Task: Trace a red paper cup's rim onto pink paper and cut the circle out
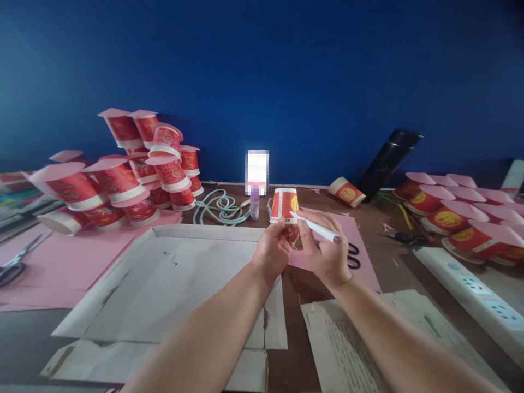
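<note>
A red paper cup (285, 203) with a white band and yellow emblem is upside down in the middle, its rim low. My left hand (273, 245) is closed on the rim from below. In my right hand (329, 251) is a white marker pen (318, 228) with a dark end, its tip close to the cup's right side; whether it touches I cannot tell. Under my right hand lies a pink paper sheet (360, 240) with black curved marks. Just behind the cup stands a purple glue stick (254, 203).
Stacked red cups with pink paper pieces (118, 183) rise at left, beside scissors (16, 267). A flattened white carton (135, 295) lies in front. At right are a tilted black flask (388, 161), more cups (446, 218), a power strip (477, 295) and a coiled cable (221, 207).
</note>
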### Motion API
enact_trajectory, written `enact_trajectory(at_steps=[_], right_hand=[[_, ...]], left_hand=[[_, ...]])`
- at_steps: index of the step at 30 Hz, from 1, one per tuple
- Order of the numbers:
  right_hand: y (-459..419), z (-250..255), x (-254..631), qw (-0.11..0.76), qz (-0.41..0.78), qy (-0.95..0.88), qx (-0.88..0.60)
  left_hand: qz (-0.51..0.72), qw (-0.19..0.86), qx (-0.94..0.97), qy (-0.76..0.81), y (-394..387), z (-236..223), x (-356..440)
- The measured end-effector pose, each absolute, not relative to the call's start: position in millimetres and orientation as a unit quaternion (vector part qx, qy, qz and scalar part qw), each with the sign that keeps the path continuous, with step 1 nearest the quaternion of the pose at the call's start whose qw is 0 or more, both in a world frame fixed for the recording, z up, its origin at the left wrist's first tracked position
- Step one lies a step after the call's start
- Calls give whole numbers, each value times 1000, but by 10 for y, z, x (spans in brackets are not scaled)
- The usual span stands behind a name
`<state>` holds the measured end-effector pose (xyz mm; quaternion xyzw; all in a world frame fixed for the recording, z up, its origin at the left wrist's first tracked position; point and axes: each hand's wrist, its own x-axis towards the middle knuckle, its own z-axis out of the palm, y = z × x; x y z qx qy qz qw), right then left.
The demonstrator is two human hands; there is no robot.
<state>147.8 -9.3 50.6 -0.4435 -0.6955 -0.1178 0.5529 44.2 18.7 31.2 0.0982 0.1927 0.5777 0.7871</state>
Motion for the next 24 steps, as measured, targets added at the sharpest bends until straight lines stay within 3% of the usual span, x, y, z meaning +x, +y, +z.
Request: enact_trajectory(at_steps=[24], right_hand=[[-83,505,1491,537,-125,-699,-455]], left_hand=[[577,787,109,188,169,322,449]])
